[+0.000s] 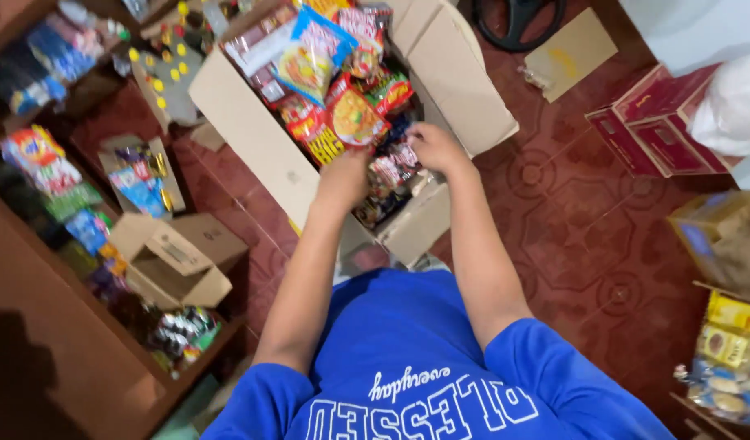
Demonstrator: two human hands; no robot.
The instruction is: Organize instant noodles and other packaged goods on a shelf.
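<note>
An open cardboard box on the floor is filled with colourful snack packets. My left hand reaches into its near end, fingers closed at the bottom of a red and orange snack packet that stands upright. My right hand is beside it over a bunch of small dark packets, fingers curled and touching them; motion blur hides whether it grips them. A blue and yellow packet lies on top of the pile farther in. My blue shirt fills the bottom of the view.
A wooden shelf on the left holds snack packets and a small open carton. Red boxes and a white bag stand at the right, more packaged goods at the lower right. Red patterned floor tiles lie between.
</note>
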